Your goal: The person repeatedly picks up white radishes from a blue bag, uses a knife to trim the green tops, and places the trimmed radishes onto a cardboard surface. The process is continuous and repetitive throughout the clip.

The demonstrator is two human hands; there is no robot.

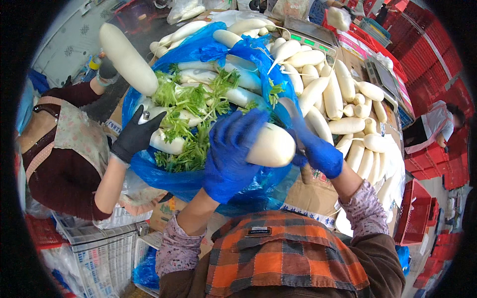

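My left hand (233,156), in a blue glove, is shut on a thick white daikon radish (274,145) above an open blue plastic bag (167,186). My right hand (320,147), also blue-gloved, grips a knife close to the radish's right side. Its blade (292,110) is blurred and points away from me; a brown handle end (305,173) shows below the hand. Inside the bag are several daikons (197,76) and cut green leaf tops (190,97).
A co-worker's black-gloved hand (136,134) is at the bag's left, near a large raised daikon (128,59). Daikons (333,93) are heaped on the table at right, beside digital scales (309,35). Red crates (417,212) and a white basket (104,253) stand below.
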